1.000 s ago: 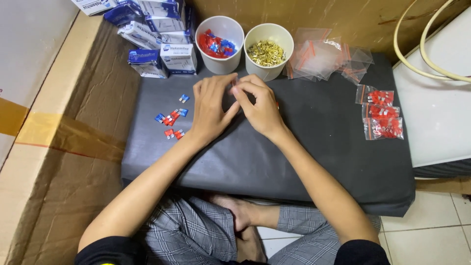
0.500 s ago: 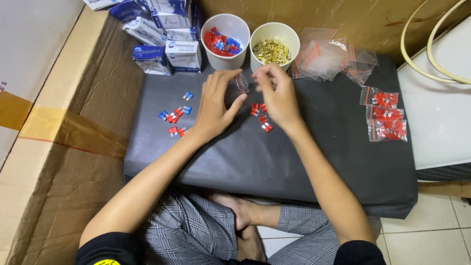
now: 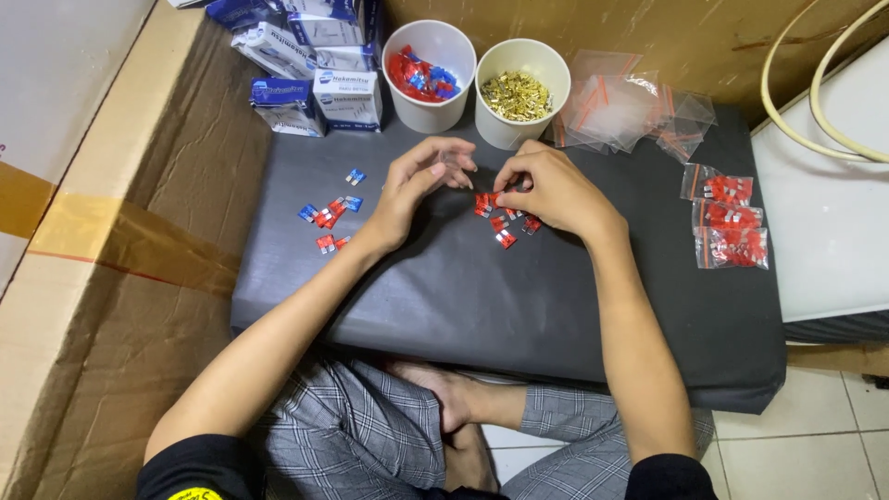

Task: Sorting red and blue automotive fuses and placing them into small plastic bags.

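Observation:
My left hand [image 3: 417, 190] hovers over the black padded board [image 3: 519, 306], its fingertips pinching what looks like a small clear plastic bag [image 3: 460, 169]. Just to its right, my right hand [image 3: 556, 190] pinches a small red fuse [image 3: 485, 201] at its fingertips. A few more red fuses [image 3: 507, 230] lie on the board directly under that hand. Left of my left hand lies a loose scatter of red and blue fuses [image 3: 329, 218].
Two white cups stand at the board's far edge, one with red and blue pieces [image 3: 428, 65], one with brass pieces [image 3: 520, 88]. Empty clear bags [image 3: 630, 102] lie beside them; filled bags [image 3: 732, 227] lie at the right. Blue-and-white boxes [image 3: 310, 65] are stacked far left on cardboard [image 3: 120, 278].
Both hands shifted right from the left scatter. A small group of red fuses now lies under my right hand, and its fingers have closed on one.

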